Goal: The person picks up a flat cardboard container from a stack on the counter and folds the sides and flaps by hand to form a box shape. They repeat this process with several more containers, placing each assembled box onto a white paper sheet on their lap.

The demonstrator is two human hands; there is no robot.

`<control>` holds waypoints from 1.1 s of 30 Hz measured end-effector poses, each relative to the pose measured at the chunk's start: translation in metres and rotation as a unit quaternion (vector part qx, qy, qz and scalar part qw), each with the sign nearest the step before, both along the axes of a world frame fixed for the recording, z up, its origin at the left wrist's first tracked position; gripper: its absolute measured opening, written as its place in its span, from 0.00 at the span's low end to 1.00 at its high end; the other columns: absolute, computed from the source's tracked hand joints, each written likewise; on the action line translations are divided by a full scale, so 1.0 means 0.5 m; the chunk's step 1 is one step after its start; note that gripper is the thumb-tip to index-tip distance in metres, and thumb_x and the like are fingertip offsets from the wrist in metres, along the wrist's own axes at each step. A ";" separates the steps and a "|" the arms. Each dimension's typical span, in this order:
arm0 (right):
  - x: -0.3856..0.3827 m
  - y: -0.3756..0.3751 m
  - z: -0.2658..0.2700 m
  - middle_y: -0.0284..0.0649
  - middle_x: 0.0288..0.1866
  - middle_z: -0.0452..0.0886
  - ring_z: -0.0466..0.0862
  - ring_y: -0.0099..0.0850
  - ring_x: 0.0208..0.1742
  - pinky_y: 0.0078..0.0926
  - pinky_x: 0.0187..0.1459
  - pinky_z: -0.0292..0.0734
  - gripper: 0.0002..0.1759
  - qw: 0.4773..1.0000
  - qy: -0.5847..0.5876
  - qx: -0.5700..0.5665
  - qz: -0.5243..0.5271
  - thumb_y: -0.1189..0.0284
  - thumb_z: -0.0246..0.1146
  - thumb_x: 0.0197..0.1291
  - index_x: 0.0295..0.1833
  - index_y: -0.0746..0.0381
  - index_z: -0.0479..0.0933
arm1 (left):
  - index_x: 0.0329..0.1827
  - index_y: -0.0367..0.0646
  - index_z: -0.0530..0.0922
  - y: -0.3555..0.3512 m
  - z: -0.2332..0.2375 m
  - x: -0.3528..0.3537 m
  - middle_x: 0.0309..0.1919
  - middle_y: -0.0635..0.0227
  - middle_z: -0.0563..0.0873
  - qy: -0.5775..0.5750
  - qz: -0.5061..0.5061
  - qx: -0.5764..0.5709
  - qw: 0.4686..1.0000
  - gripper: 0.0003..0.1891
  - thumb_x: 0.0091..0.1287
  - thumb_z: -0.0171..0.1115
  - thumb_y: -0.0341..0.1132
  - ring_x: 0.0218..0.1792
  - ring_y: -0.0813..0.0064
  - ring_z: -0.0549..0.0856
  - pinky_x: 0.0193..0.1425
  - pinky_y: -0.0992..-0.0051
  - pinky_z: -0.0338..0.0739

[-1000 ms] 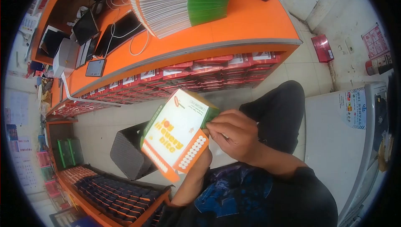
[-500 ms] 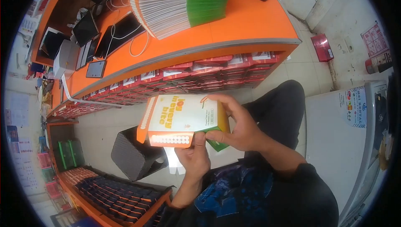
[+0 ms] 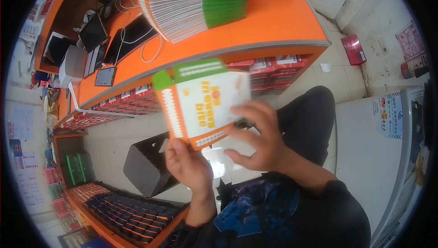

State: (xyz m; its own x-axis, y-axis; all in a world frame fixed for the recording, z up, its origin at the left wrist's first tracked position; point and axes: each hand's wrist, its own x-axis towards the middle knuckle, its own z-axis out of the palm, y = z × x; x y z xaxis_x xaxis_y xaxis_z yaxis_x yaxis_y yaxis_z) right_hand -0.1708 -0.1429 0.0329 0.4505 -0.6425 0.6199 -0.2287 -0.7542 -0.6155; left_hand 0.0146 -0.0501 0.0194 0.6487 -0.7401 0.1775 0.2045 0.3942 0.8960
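Note:
A white carton box (image 3: 205,102) with yellow "joy in every bite" print, orange edges and green flaps is raised in front of me, slightly blurred. My left hand (image 3: 189,166) pinches its lower left corner, thumb on the near side. Over the right end of the carton, my right hand (image 3: 262,136) has its fingers spread, the fingertips overlapping the printed panel in this view. Below the carton lies a shiny white sheet (image 3: 219,161) near my lap.
Fanned flat cartons (image 3: 182,10) lie on the orange counter (image 3: 273,19), with a phone (image 3: 105,76) at its left. Red boxes (image 3: 264,81) fill the shelf beneath. A dark bin (image 3: 143,170) stands on the floor; a white fridge (image 3: 365,143) is at right.
The carton has turned, bringing green flaps to its far side. My left hand has shifted left to its lower corner, while my right hand has released its end and spread its fingers.

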 end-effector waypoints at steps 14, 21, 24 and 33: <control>0.024 0.022 0.015 0.42 0.48 0.88 0.90 0.37 0.41 0.35 0.40 0.87 0.14 0.973 -0.129 0.185 0.046 0.82 0.77 0.62 0.53 0.66 0.87 | 0.57 0.36 0.81 -0.017 -0.010 -0.074 0.56 0.54 0.90 -0.194 0.040 -0.026 0.980 0.07 0.81 0.65 0.20 0.57 0.69 0.90 0.63 0.68 0.86; 0.033 0.026 0.014 0.42 0.43 0.88 0.90 0.37 0.40 0.32 0.40 0.86 0.10 0.977 -0.140 0.157 0.017 0.82 0.78 0.63 0.49 0.66 0.89 | 0.53 0.31 0.83 -0.010 -0.018 -0.092 0.52 0.47 0.94 -0.114 0.039 0.012 0.993 0.07 0.78 0.70 0.17 0.53 0.69 0.94 0.60 0.72 0.89; 0.039 0.030 0.010 0.41 0.43 0.88 0.89 0.37 0.41 0.32 0.42 0.86 0.08 0.978 -0.144 0.150 0.004 0.82 0.78 0.63 0.47 0.66 0.90 | 0.54 0.30 0.83 -0.007 -0.025 -0.094 0.51 0.47 0.94 -0.112 0.037 0.024 0.993 0.06 0.78 0.70 0.18 0.52 0.71 0.94 0.58 0.74 0.89; 0.040 0.030 -0.003 0.40 0.44 0.89 0.89 0.38 0.44 0.35 0.45 0.85 0.11 0.983 -0.140 0.115 -0.001 0.81 0.79 0.61 0.50 0.65 0.91 | 0.55 0.29 0.84 0.002 -0.044 -0.104 0.54 0.47 0.94 -0.068 0.011 0.039 0.997 0.05 0.81 0.66 0.18 0.56 0.71 0.93 0.62 0.73 0.87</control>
